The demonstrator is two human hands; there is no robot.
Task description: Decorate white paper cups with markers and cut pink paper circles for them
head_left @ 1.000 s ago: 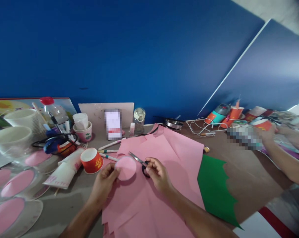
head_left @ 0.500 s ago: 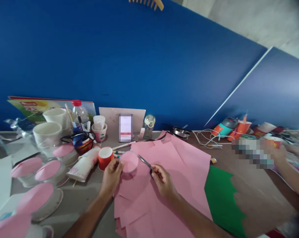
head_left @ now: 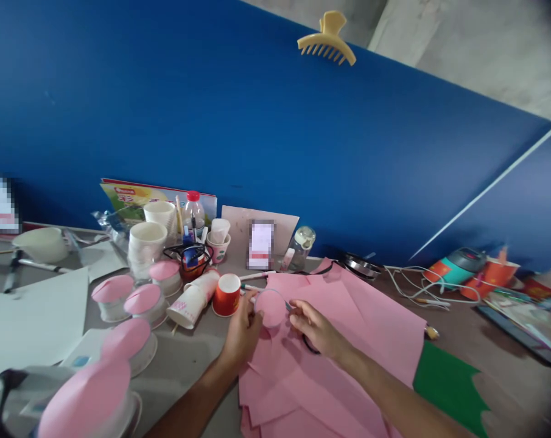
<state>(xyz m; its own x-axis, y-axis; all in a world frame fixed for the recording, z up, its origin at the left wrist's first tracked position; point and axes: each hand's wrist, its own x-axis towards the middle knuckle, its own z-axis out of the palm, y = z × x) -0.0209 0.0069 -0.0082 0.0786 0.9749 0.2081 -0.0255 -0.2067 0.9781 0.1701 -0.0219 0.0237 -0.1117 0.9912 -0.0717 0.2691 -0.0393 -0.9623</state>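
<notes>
A round pink paper piece with a pale bluish rim [head_left: 271,308] is held up over the pink sheets [head_left: 316,371]. My left hand [head_left: 244,328] is closed on its left edge between thumb and fingers. Close to its right edge is my right hand [head_left: 314,325], fingers bent and closed around scissors [head_left: 310,345]. One black handle loop shows under that palm, while the blades are mostly hidden by the fingers. An orange-red paper cup [head_left: 226,296] stands just left of my left hand.
Several white cups with pink paper tops [head_left: 126,339] line the left side. A white paper cup [head_left: 188,307] lies on its side. Behind are a phone [head_left: 260,244], a glass jar [head_left: 302,243] and a tape roll [head_left: 360,266]. Green paper [head_left: 449,380] and white cables [head_left: 407,283] lie right.
The view has swung left, so things sit further right. My right hand has closed in on the pink piece, and the scissors have turned, their handle now below the palm.
</notes>
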